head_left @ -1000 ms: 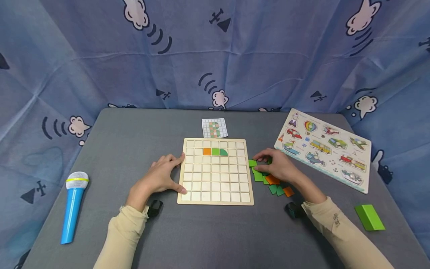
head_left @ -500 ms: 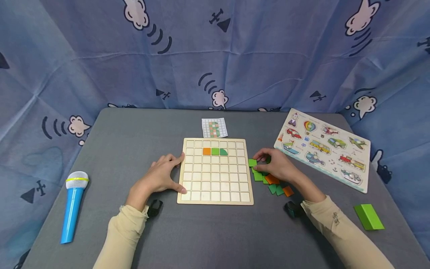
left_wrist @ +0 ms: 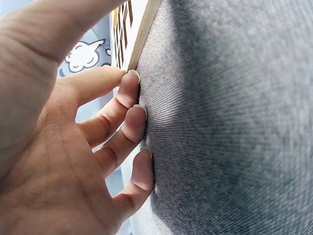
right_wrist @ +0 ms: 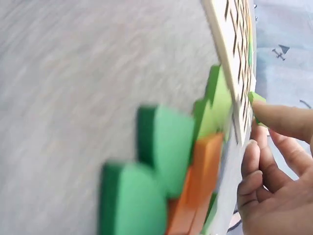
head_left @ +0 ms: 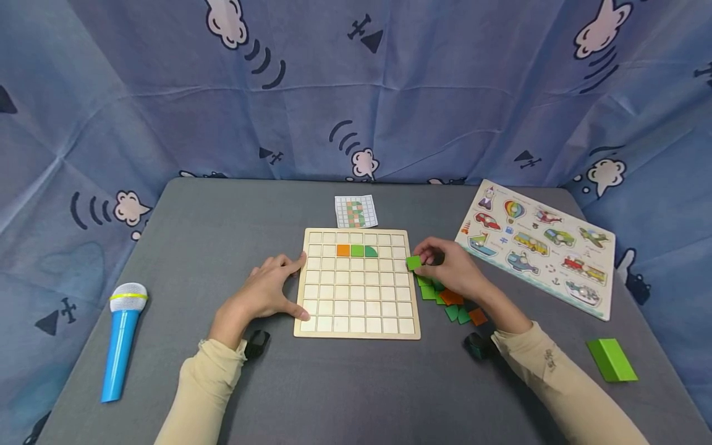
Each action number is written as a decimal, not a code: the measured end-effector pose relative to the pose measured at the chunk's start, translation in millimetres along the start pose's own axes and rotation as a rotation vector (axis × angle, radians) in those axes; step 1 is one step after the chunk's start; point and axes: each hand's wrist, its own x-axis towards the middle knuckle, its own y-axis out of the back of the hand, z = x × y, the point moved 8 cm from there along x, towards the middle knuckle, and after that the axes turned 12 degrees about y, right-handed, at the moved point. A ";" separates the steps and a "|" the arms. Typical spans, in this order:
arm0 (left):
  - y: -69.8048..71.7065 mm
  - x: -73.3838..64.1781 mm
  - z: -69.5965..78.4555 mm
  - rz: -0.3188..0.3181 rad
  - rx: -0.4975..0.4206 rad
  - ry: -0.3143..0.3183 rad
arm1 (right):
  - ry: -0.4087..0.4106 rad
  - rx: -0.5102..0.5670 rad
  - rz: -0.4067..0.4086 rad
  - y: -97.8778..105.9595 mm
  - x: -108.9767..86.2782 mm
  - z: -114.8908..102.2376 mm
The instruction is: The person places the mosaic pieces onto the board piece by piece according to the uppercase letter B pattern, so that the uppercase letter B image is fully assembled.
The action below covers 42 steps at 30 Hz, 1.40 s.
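Observation:
My left hand (head_left: 266,289) rests at the left edge of a wooden grid board (head_left: 357,293), fingers spread, thumb on its lower left corner and index fingertip against its side. In the left wrist view the other fingertips (left_wrist: 143,169) touch the grey cloth. Between thumb and fingers my right hand (head_left: 453,270) pinches a light green square tile (head_left: 413,262), held over the board's right edge. An orange square (head_left: 343,250), a green square (head_left: 357,250) and a dark green quarter-round tile (head_left: 370,251) sit side by side in the board's second row.
Loose green and orange tiles (head_left: 452,297) lie right of the board, partly under my right hand. A small printed pattern card (head_left: 356,211) is behind the board. A picture puzzle board (head_left: 536,247) and green block (head_left: 612,360) lie at right, a toy microphone (head_left: 123,343) at left.
My right hand has lifted the light green square tile from the top of the pile and moved slightly left and away to the board's edge. The left hand stays put.

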 end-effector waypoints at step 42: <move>-1.5 2.2 1.3 -0.011 -0.005 0.010 | 0.073 0.114 0.044 -91.0 60.9 -72.0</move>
